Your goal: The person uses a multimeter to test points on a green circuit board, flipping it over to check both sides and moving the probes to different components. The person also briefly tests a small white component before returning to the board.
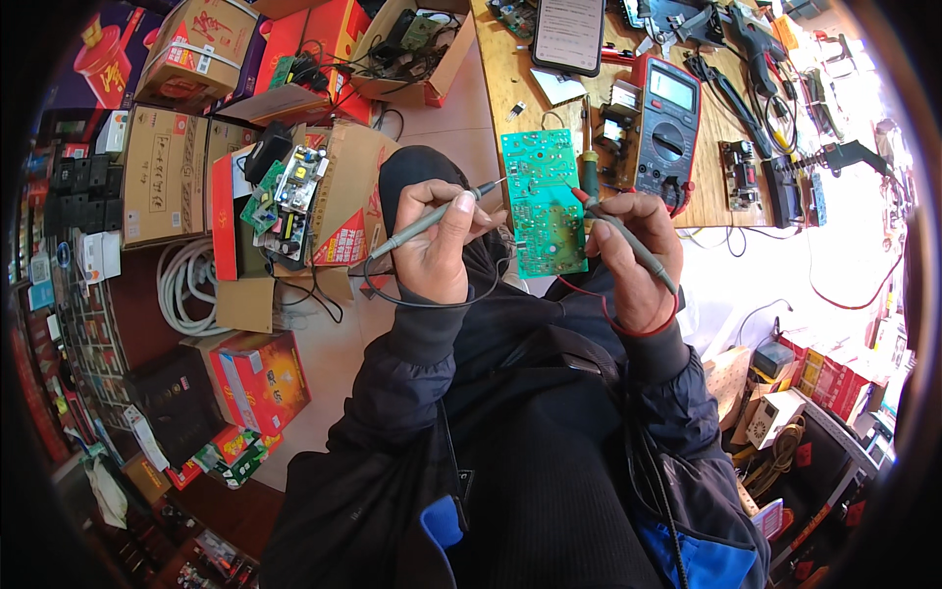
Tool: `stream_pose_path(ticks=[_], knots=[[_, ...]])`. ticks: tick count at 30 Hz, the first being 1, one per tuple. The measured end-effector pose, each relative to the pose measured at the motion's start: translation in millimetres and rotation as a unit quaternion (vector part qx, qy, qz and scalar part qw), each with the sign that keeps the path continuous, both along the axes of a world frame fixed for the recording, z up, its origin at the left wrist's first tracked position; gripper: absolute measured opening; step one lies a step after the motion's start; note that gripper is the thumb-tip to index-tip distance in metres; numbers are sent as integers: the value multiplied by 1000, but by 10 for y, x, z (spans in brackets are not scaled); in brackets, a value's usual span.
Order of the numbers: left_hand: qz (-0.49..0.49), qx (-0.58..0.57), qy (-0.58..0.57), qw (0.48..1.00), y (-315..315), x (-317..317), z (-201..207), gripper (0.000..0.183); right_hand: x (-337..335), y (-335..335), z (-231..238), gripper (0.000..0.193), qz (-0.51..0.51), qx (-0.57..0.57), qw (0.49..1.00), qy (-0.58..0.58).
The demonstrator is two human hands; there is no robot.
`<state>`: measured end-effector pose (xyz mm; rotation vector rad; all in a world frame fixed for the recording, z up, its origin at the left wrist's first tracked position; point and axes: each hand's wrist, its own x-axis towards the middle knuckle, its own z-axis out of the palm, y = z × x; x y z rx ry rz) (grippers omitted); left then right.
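Observation:
My left hand (438, 240) is closed around a grey test probe (417, 228) with a black lead. Its metal tip points at the upper left edge of a green circuit board (543, 191); contact cannot be made out. On the other side, my right hand (640, 255) grips a second grey test probe (636, 245) with a red collar and a red lead. That tip reaches over the middle right of the board. The board stands solder side toward me, its upper part against the table's front edge. Behind it on the right lies a red-and-grey multimeter (669, 123).
A screwdriver (589, 177) lies beside the board on the wooden table (510, 74). A phone (569, 34), pliers (731, 103) and a glue gun (756, 49) lie farther back. At left, an open carton (348, 187) holds circuit boards, near a coiled white hose (186, 285).

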<state>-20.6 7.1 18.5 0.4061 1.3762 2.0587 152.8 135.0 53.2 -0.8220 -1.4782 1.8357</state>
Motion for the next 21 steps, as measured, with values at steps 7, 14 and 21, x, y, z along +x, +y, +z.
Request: stream_pose_path(ticks=[7,14,21], knots=[[-5,16,-13,1000,-7,-23,-39,19,-25,-13,26,20,-9,45,999,-23],[-6,11,5,1000,-15,-60,-79,21,-62,0,-6,16,-30,73,996,28],[-6,13,1,1000,-42,-64,-105,23,-75,-11,-12,17,-36,78,995,40]])
